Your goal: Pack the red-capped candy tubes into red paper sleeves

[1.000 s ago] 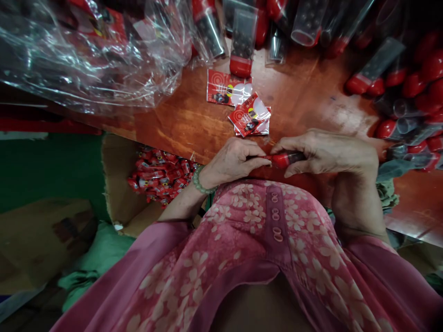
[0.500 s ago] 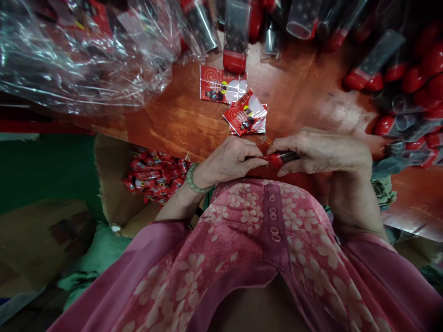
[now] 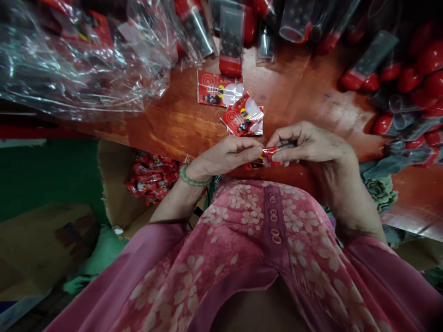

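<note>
Tube (image 3: 277, 154) lies pinched between left hand (image 3: 228, 157) and right hand (image 3: 309, 143).

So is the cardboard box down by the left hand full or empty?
Partly filled. The open cardboard box beside the table edge holds a heap of red packets at its far side; bare cardboard shows nearer. Its depth cannot be told.

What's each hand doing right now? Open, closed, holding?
Left hand: closed, pinching the red packet.
Right hand: closed on the same red packet, fingertips gripping its other end.

reddish wooden table (image 3: 180, 120) under dim light; green surface (image 3: 41, 180) beside cardboard box (image 3: 114, 184) below table edge.
</note>
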Tool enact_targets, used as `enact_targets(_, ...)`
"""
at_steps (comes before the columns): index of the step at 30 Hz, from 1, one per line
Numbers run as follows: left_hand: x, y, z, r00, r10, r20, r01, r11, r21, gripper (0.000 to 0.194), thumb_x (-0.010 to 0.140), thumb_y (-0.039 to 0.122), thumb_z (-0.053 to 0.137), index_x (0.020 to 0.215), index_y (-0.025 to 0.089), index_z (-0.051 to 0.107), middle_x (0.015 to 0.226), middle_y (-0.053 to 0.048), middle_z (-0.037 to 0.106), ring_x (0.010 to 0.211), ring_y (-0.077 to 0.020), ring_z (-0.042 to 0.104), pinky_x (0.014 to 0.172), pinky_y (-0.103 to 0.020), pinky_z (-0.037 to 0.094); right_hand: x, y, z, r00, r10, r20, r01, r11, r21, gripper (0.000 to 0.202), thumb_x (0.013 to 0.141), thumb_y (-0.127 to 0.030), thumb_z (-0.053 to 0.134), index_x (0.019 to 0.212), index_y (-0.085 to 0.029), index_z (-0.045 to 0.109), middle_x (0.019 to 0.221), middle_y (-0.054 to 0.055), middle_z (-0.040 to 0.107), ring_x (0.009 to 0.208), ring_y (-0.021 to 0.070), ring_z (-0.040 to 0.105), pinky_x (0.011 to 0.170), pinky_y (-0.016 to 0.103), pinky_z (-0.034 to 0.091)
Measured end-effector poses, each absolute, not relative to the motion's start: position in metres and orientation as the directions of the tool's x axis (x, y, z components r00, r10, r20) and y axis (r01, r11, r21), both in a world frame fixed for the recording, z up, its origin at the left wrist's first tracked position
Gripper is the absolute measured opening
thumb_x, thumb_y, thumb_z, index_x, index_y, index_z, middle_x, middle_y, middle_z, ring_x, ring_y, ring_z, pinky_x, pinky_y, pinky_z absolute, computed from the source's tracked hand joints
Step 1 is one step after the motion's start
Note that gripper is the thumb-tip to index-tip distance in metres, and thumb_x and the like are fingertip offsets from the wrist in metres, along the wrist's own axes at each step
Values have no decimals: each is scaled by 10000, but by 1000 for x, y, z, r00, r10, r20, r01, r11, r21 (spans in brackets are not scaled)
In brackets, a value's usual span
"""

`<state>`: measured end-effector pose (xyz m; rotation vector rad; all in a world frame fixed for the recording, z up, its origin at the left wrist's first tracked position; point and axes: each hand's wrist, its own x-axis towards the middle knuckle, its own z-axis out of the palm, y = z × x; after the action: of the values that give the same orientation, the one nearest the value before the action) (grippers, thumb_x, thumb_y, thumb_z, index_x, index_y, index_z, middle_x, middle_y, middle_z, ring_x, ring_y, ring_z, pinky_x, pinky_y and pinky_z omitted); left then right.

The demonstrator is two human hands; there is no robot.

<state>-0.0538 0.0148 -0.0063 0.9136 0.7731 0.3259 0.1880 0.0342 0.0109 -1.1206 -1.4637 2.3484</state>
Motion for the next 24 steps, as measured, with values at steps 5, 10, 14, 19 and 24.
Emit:
enact_targets(5, -51, -10, -11, 650, 540, -534, -229, 810, 540, 563, 680, 563, 896, 1036, 149, 759, 959, -103, 784, 860, -206, 761, 762, -267, 594, 195, 20, 15, -569, 617, -544, 125, -589, -798, 400, 767, -506, 857, 899, -147, 742, 715, 8, 742, 543, 80, 618, 473, 182, 440)
enact_targets(10, -26, -21, -11, 554, 558, -617, -422, 828, 370, 469, 597, 414, 980, 911, 139, 764, 841, -48, 775, 771, -132, 738, 740, -211, 593, 192, 7, 19, -395, 728, -561, 44, -594, -803, 410, 732, -508, 884, 895, -164, 735, 684, -7, 728, 515, 80, 606, 450, 178, 424)
enact_targets(14, -6, -14, -6, 381, 636, -671, -504, 752, 425, 445, 525, 344, 1008, 793, 140, 718, 691, 50, 683, 524, -14, 567, 518, -119, 465, 188, 0, 18, -306, 790, -531, 13, -554, -832, 418, 708, -503, 903, 898, -171, 736, 676, -12, 724, 524, 82, 608, 482, 187, 467)
enact_targets(19, 4, -14, -2, 356, 660, -661, -491, 734, 469, 493, 515, 433, 1000, 768, 145, 689, 644, 53, 659, 506, -29, 565, 486, -138, 442, 188, -8, 15, -227, 830, -509, -18, -527, -850, 440, 732, -539, 874, 928, -171, 736, 711, -8, 725, 547, 82, 614, 519, 199, 499)
enact_targets(24, 8, -22, -7, 354, 638, -684, -437, 759, 482, 474, 518, 449, 987, 739, 132, 712, 609, 41, 650, 504, -28, 551, 489, -146, 429, 189, -16, 12, -185, 843, -506, -16, -517, -856, 495, 709, -574, 877, 951, -173, 719, 727, -8, 723, 544, 88, 619, 498, 203, 492)
